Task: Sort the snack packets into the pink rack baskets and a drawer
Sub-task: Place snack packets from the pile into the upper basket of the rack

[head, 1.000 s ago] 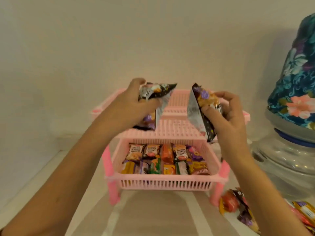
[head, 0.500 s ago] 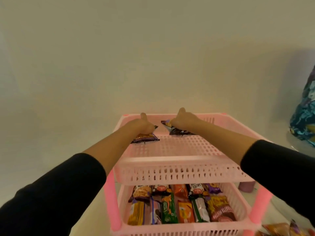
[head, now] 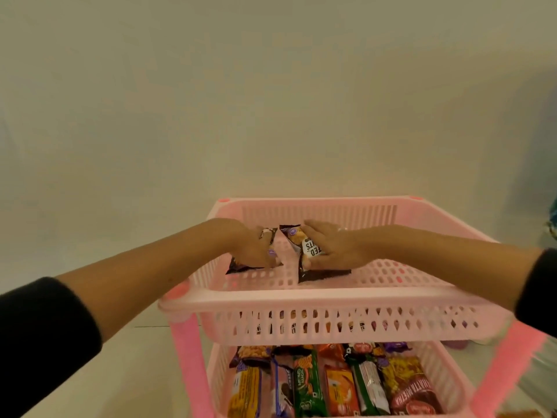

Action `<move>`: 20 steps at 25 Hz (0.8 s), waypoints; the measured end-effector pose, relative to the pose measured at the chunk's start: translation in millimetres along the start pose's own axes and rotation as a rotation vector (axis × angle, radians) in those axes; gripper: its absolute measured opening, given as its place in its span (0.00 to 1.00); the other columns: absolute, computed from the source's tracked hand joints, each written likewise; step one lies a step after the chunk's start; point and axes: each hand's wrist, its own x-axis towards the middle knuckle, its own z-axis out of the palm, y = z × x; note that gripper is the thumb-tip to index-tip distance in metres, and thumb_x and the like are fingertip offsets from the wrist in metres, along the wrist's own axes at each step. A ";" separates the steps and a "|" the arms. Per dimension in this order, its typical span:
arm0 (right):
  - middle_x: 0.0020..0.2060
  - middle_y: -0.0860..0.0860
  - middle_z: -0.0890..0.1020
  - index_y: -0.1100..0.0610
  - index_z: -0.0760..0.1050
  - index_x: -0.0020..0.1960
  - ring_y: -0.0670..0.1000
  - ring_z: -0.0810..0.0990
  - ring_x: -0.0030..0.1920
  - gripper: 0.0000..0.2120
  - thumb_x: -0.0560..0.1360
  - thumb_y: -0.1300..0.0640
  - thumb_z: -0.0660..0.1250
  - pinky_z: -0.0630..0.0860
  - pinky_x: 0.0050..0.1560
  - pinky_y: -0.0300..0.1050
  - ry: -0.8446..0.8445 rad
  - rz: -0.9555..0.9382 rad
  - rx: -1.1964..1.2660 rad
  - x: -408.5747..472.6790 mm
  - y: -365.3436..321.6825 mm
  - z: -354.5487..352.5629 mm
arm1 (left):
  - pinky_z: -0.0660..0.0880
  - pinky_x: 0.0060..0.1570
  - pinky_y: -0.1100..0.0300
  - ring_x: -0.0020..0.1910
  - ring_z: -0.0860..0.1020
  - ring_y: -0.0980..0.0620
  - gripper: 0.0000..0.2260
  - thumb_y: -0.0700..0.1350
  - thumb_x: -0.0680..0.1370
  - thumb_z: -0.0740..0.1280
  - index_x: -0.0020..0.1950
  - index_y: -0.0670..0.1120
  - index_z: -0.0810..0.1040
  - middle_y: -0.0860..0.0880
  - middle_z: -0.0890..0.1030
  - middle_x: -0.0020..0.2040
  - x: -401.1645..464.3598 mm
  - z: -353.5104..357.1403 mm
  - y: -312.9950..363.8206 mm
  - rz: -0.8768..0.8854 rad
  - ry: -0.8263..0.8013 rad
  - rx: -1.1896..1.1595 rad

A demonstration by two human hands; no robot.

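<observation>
Both my hands reach into the upper pink basket of the rack. My left hand presses down on a dark snack packet lying on the basket floor; most of that packet is hidden under the hand. My right hand grips a second dark packet with white lettering, whose lower end rests on the basket floor. The two packets lie side by side, a little apart. The lower pink basket holds a row of several packets.
A plain wall stands right behind the rack. Bright pink legs hold the rack's corners. At the far right edge a patterned cloth shows. More packets lie at the bottom right corner.
My hands went from holding the two packets up in the air to lowering them into the upper basket. Since half a second ago both hands have drawn closer together and nearer the basket's front.
</observation>
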 end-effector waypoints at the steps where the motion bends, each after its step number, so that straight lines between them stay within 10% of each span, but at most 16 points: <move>1: 0.76 0.52 0.34 0.53 0.31 0.76 0.56 0.37 0.76 0.42 0.76 0.33 0.51 0.43 0.74 0.54 -0.069 0.013 -0.007 1.7 -3.5 6.5 | 0.49 0.75 0.46 0.78 0.45 0.44 0.37 0.65 0.79 0.48 0.77 0.45 0.37 0.46 0.39 0.79 2.5 2.3 2.7 0.016 -0.038 0.020; 16: 0.75 0.50 0.31 0.46 0.30 0.74 0.57 0.37 0.76 0.43 0.72 0.28 0.48 0.42 0.72 0.62 -0.132 0.145 0.255 29.6 -16.9 -16.7 | 0.45 0.75 0.43 0.77 0.40 0.42 0.38 0.64 0.79 0.48 0.77 0.42 0.35 0.42 0.37 0.78 9.5 5.0 -9.2 0.087 0.023 0.010; 20: 0.76 0.53 0.37 0.48 0.33 0.76 0.60 0.40 0.76 0.40 0.75 0.31 0.48 0.43 0.70 0.68 0.030 0.085 0.387 -5.9 -14.1 -44.9 | 0.44 0.74 0.48 0.78 0.44 0.44 0.32 0.59 0.81 0.47 0.78 0.42 0.40 0.42 0.44 0.79 -28.8 -19.5 -17.6 0.141 0.309 -0.308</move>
